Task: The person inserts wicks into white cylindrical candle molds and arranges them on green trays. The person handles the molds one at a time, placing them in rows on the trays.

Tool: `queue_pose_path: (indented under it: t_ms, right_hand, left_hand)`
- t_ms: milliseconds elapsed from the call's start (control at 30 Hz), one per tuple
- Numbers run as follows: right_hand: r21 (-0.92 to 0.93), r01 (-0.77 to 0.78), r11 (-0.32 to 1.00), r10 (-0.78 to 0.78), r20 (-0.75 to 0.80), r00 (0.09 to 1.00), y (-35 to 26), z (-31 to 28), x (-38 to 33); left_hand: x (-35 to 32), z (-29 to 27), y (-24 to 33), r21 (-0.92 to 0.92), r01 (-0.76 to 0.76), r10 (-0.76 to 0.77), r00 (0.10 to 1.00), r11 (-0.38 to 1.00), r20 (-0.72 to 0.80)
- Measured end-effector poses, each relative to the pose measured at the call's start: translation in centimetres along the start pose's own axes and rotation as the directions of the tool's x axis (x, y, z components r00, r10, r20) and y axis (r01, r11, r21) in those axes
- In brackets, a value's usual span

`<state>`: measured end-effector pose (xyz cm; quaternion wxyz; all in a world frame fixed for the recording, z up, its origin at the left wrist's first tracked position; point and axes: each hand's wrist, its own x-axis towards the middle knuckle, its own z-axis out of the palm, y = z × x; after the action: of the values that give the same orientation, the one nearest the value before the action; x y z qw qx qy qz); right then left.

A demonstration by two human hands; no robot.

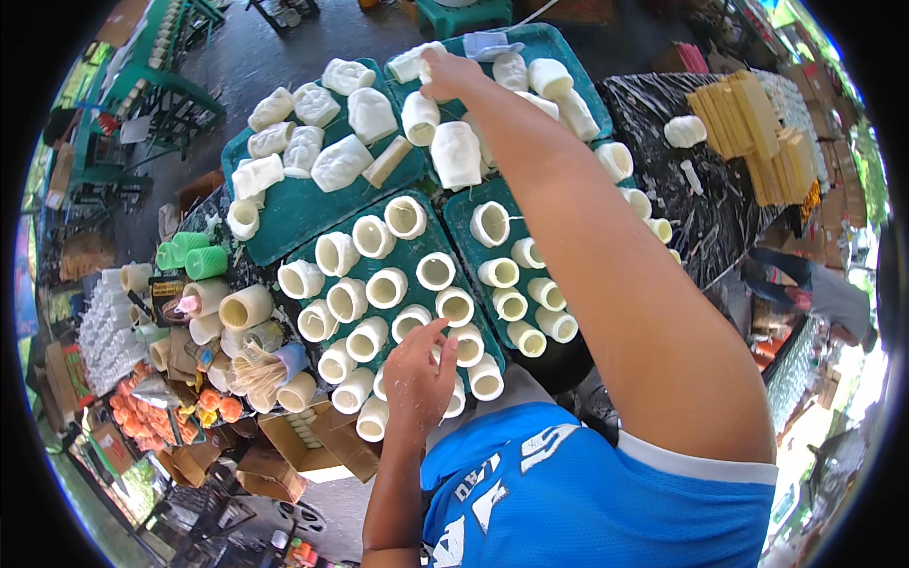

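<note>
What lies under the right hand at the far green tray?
The right hand rests on whitish moulds on the far green tray. Whatever sits directly beneath the palm and fingers is covered.

Your right hand point(453, 74) touches cream mould point(421, 62) lying on far green tray point(559, 43); left hand point(417, 374) rests on upright hollow cream cylinders point(386, 287).

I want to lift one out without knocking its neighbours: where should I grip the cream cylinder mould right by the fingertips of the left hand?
Probably by its open rim, from above. The cylinder mould beside the left hand stands mouth-up on the green tray, packed close among others, so its sides look hard to reach. One finger inside and the thumb outside the wall should fit.
</note>
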<state>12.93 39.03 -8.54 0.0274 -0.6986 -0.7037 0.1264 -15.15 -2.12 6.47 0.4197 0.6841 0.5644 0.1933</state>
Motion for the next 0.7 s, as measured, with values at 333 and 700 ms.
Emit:
queue_pose_path:
  t_ms: [333, 700]
  right_hand:
    - [0.264, 0.316, 0.911, -0.172, -0.453, 0.875, 6.1, -7.0, -13.8]
    - [-0.078, 0.053, 0.996, -0.048, 0.058, 0.997, 8.7, -0.7, -29.6]
  left_hand:
    - [1.1, 0.1, -0.8, -0.052, -0.024, 0.026, 0.998, 0.998, 0.050]
    - [11.2, 4.6, 0.5, 0.107, -0.268, 0.256, 0.960, 0.957, 0.116]
